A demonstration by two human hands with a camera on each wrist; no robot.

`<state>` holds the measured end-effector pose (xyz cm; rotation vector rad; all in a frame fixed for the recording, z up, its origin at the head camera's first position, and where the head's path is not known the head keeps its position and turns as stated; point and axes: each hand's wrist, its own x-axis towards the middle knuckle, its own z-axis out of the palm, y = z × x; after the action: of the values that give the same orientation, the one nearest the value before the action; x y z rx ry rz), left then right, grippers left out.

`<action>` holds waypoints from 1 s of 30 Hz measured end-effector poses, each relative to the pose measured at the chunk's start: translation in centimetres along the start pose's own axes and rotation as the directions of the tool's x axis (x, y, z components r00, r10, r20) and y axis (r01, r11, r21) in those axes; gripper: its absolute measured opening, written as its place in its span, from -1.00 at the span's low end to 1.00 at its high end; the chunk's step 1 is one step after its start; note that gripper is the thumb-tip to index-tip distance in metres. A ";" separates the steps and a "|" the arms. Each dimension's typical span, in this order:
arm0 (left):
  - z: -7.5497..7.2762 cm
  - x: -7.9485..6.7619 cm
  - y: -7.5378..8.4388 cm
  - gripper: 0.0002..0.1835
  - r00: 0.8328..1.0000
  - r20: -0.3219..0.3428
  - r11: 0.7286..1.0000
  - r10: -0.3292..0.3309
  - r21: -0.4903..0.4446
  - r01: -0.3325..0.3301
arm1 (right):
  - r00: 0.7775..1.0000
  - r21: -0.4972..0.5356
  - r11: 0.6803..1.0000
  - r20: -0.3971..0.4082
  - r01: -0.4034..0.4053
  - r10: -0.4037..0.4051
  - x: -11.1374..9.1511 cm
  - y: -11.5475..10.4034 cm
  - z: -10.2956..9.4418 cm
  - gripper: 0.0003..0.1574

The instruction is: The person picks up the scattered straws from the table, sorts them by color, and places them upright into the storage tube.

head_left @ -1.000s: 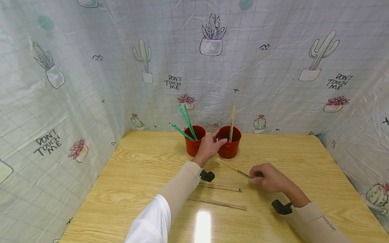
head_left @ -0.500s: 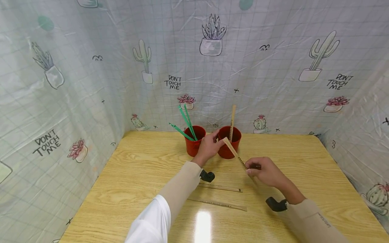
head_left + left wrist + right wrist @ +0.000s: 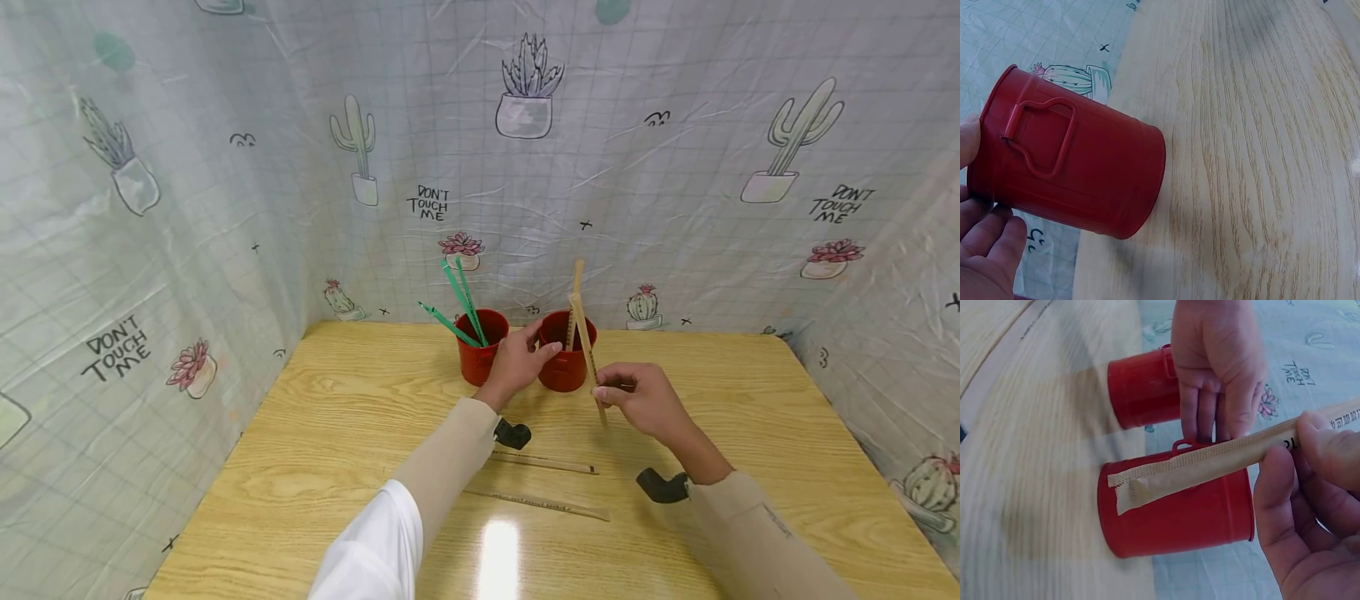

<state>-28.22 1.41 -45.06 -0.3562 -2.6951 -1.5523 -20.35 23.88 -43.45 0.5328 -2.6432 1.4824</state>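
Note:
My left hand (image 3: 517,362) grips the near-left rim of the right red metal bucket (image 3: 562,379), thumb across the rim. The left wrist view shows that bucket's wire handle (image 3: 1063,137) on its side. Between thumb and fingers, my right hand (image 3: 647,402) pinches a slim, brown paper-wrapped stick (image 3: 584,329), printed with dark lettering. It stands tilted just in front of the bucket, upper end above the rim. In the right wrist view its flat crimped end (image 3: 1127,490) overlaps the bucket wall. One similar brown stick (image 3: 578,279) stands inside this bucket.
Left of my left hand stands another red bucket (image 3: 472,367) with several green-wrapped sticks (image 3: 459,296). Two more brown paper-wrapped sticks lie on the wooden table (image 3: 360,417), partly behind my left sleeve (image 3: 457,442). A cactus-print curtain (image 3: 480,167) encloses the back and sides.
My right hand has lifted the brown paper-wrapped stick off the table, moved it left and forward to the right bucket, and turned it more upright. My left hand has stayed on the rim.

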 end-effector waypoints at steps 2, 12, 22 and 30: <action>0.0 0.0 0.0 -0.29 1.000 0.000 1.000 0.006 -0.001 -0.006 | 1.000 0.008 1.000 -0.012 -0.004 0.004 0.3 -0.2 0.1 -0.90; -0.1 0.1 0.1 -0.30 1.000 0.003 1.000 0.011 -0.021 -0.011 | 0.998 0.039 0.999 -0.060 -0.010 0.012 1.8 -0.7 0.3 -0.84; 0.1 0.1 0.0 -0.31 1.000 -0.006 1.000 0.017 -0.007 -0.017 | 0.992 0.097 0.995 -0.125 -0.002 0.014 3.6 -1.4 0.0 -0.84; 0.1 0.2 0.1 -0.31 1.000 0.002 1.000 0.003 -0.017 -0.003 | 0.975 0.120 0.993 -0.218 -0.014 0.040 5.2 -2.6 -0.3 -0.73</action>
<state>-28.37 1.56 -45.03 -0.3614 -2.6832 -1.5757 -24.40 21.52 -39.97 0.3188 -2.4162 1.6101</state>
